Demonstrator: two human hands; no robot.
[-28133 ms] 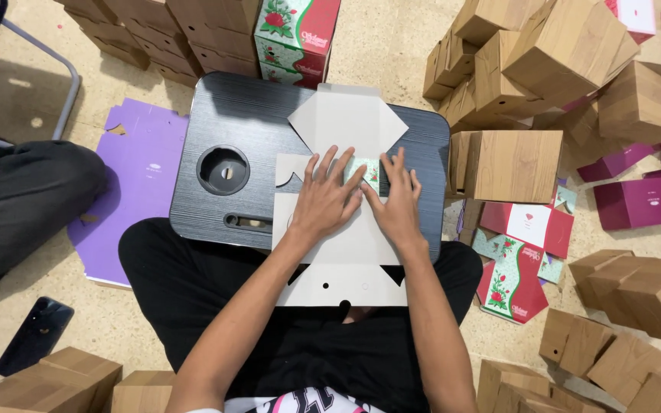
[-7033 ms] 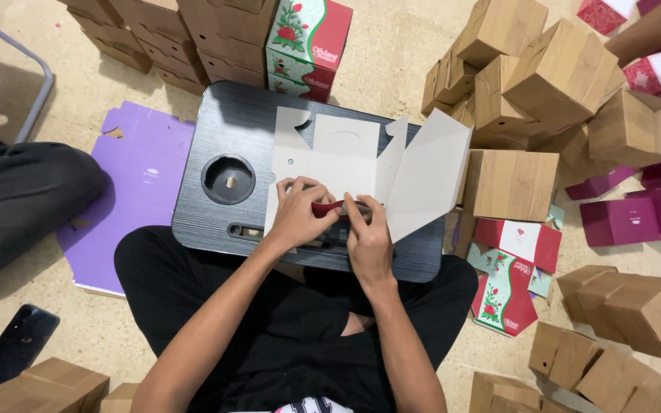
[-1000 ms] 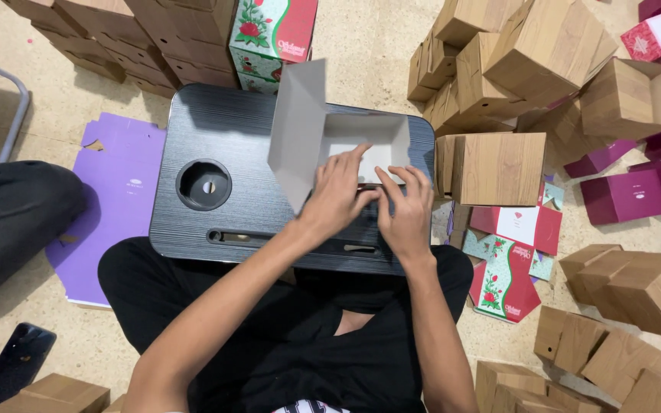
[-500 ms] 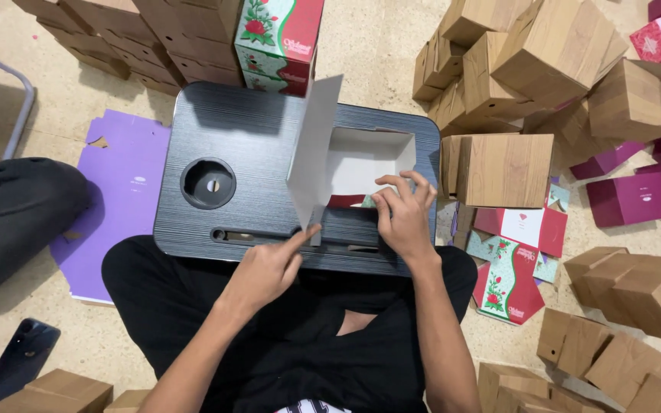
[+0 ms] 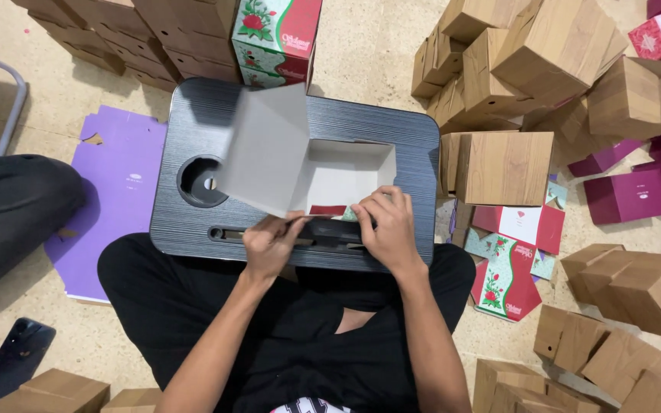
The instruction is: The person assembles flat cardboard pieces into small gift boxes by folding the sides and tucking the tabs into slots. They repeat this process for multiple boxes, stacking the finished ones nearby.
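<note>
From the head view, your left hand (image 5: 271, 243) pinches the near edge of the half-folded white carton (image 5: 323, 172) on the black lap desk (image 5: 415, 153) while your right hand (image 5: 389, 223), just beside it, grips its near wall.

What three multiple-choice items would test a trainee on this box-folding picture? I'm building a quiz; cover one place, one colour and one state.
1. Where does the half-folded box rest?
A. on the dark lap tray
B. on the purple sheet
C. on the phone

2. What colour is the flat sheet lying left of the tray?
A. green
B. purple
C. white

3. How does the box's big flap stand?
A. taped shut
C. torn off
B. raised open

Answers: 1 A, the box sits on the dark lap tray across the person's legs. 2 B, the sheet is plainly purple. 3 B, the flap stands up at the left while the left hand and right hand work at the box's near edge.
</note>
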